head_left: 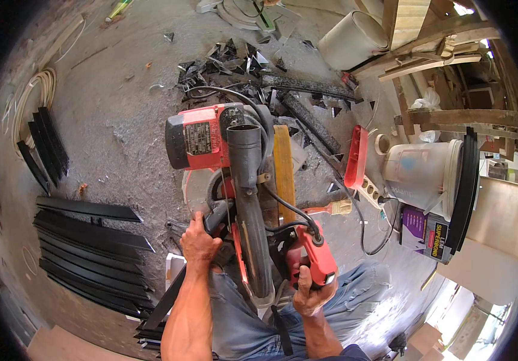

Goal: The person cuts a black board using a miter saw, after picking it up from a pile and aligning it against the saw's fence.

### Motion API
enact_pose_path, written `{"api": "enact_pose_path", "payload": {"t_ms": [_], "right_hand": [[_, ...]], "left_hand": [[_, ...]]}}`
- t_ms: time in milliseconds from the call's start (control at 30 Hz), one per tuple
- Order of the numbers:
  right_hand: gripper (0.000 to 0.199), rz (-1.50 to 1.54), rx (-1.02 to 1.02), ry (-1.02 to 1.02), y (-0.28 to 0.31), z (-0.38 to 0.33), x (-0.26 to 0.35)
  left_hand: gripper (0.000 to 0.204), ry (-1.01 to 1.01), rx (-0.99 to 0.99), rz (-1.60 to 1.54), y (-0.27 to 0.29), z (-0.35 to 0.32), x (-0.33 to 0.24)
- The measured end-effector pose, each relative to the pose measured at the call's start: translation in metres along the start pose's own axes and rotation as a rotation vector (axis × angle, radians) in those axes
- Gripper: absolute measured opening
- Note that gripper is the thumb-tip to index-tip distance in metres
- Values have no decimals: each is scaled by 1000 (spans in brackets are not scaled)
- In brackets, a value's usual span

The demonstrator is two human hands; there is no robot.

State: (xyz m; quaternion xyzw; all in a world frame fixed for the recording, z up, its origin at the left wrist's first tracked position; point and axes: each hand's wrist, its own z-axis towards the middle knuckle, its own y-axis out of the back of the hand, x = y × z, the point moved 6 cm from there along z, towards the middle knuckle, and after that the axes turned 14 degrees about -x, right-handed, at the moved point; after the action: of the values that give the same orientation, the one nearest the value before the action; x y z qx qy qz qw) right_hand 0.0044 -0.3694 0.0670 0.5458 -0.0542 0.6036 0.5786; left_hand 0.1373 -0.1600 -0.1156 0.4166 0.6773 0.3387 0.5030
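The red saw handle point(321, 260) was wrapped by the right hand point(312, 295), presumably for control; a black strip point(217, 218) was pinched by the left hand point(199, 243), apparently for steadiness.

Looks like a rough workshop or work site: shows a gritty grey floor point(132, 129) strewn with black offcuts point(230, 60), plus stacked dark strips point(90, 246), a red-and-black power saw point(205, 138), a coiled pale cable point(37, 84), a power strip point(370, 191), a paintbrush point(339, 207), a whitish bucket point(418, 171) and loose timber point(430, 65).
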Motion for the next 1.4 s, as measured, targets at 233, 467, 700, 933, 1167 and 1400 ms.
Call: {"api": "enact_pose_path", "payload": {"t_ms": [233,467,700,933,1167,1400], "right_hand": [[16,172,257,-563,-13,25,12],[26,333,198,-587,-13,14,-3],[89,429,205,-703,-10,12,-10],[89,497,209,-654,-12,9,-11],[84,660,251,-629,-16,11,-9],[83,634,251,-675,-13,19,-3]], "left_hand": [[66,-5,12,-8,0,-1,-2],[59,-60,-8,15,0,0,2],[58,-66,16,29,-1,-1,-2],[54,-61,-26,-75,5,0,1],[55,-11,-34,-106,2,1,6],[53,-27,-39,-143,7,-1,2]]}}
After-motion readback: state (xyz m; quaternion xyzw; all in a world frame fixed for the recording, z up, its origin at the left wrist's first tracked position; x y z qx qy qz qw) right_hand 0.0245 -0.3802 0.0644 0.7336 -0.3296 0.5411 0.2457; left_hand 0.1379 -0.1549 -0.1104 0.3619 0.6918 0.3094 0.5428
